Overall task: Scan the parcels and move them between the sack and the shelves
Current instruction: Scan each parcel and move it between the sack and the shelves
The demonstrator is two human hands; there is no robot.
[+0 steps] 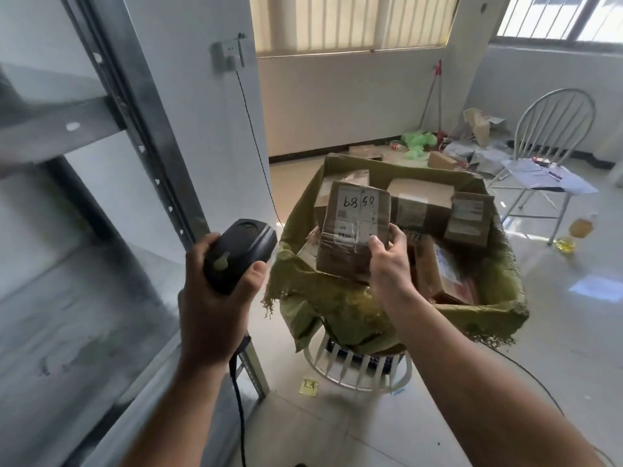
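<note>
My right hand (387,261) grips a small brown cardboard parcel (350,227) by its lower right corner, holding it upright above the open green sack (337,298). Its white label bears handwritten digits and faces me. My left hand (215,298) holds a black barcode scanner (239,254), its head pointing toward the parcel from the left. Several more cardboard parcels (421,203) lie inside the sack. The grey metal shelves (84,230) stand at my left.
The sack rests on a white stool (357,369). A white metal chair (546,143) with papers stands at the right. Rubbish, a green bag (418,141) and loose boxes lie along the back wall. A yellow note (308,386) is on the floor, and a cable hangs on the wall.
</note>
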